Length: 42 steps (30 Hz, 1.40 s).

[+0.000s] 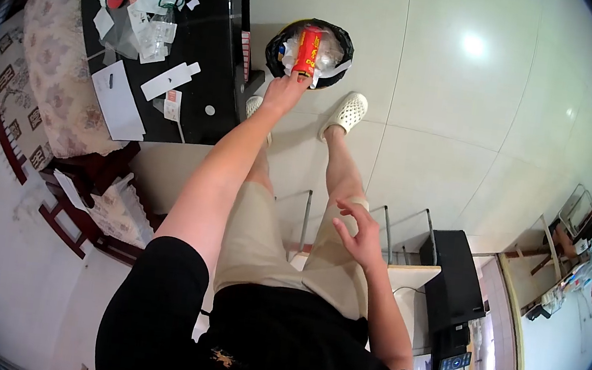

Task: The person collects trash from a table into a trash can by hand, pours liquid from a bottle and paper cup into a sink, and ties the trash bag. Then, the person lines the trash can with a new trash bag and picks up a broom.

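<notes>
Red packet with yellow lettering (pixel 309 47) held near its lower end by the left hand (pixel 285 95); grip apparently clamped on it. Packet extends beyond the grip, over the black-lined round bin (pixel 271 64). Step in hand judged: packet being handled at the bin's mouth. For any next move, steady finger control and clearance from the liner are called for. Right hand (pixel 360 237) held empty, fingers and thumb apart. Left of the grip, white papers (pixel 118 100) are spread on the glossy black table (pixel 208 85).

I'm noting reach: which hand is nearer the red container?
Left. The left hand is at the near end of the red container; the right hand is farther back, above the right leg.
</notes>
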Each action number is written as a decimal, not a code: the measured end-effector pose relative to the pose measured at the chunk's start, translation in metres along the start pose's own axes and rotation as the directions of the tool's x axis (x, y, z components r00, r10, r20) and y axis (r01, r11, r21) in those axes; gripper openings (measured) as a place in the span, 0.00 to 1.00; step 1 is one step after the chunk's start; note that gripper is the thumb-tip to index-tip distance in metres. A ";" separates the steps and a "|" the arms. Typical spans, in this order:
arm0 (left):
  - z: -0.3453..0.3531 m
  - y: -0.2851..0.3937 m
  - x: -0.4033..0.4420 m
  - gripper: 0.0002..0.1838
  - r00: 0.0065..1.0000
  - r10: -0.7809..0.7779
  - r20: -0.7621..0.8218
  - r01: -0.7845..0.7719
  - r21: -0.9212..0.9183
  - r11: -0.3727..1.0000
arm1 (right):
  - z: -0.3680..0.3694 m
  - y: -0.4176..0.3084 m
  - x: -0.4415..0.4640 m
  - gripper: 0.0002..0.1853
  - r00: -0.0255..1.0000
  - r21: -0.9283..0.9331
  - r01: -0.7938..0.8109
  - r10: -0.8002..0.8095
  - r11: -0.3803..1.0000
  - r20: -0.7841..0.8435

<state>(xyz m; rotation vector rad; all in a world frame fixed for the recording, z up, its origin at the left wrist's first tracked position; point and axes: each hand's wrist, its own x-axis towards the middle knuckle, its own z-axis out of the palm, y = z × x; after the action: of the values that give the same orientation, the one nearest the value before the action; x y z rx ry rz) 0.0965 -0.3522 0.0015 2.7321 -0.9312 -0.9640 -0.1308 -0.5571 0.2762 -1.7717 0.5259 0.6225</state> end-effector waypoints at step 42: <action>0.085 0.036 0.036 0.25 0.750 -0.369 0.549 0.496 -0.836 -0.235 | -0.011 0.013 -0.022 0.19 0.994 -0.104 -0.070 0.060 0.992 -0.096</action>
<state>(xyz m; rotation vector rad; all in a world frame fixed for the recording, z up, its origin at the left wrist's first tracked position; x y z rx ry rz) 0.0491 -0.3929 -0.0752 1.4556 0.8240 -1.1135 -0.1541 -0.5709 0.2832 -1.8977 0.6263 0.6256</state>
